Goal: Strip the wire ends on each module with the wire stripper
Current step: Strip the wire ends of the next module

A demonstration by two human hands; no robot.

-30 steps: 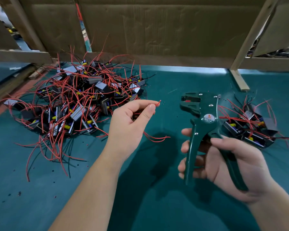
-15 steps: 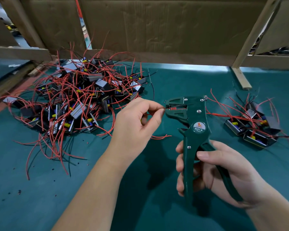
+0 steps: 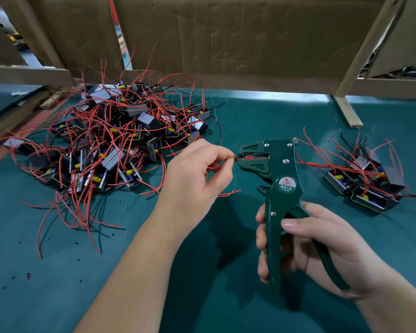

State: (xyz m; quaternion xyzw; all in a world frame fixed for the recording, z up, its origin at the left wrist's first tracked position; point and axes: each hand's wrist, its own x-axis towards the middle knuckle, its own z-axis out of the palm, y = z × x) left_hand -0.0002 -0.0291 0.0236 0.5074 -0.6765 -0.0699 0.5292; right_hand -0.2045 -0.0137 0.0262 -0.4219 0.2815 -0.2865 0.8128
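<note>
A dark green wire stripper [image 3: 280, 179] stands upright in my right hand [image 3: 322, 246], fingers wrapped round both handles. Its jaws point left and hold the tip of a red wire [image 3: 214, 168]. My left hand [image 3: 197, 179] pinches that wire between thumb and forefinger right at the jaws; the module it belongs to is hidden under the hand. More red wire [image 3: 228, 193] trails out below the palm.
A big heap of black modules with red wires [image 3: 111, 145] lies at the left on the green mat [image 3: 58, 284]. A small group of modules [image 3: 365, 186] sits at the right. A cardboard wall [image 3: 226, 37] and wooden slats close the back. Insulation bits dot the mat.
My right hand brought the stripper left and closer; its jaws now meet the wire tip. My left hand kept pinching the wire and shifted slightly toward the jaws.
</note>
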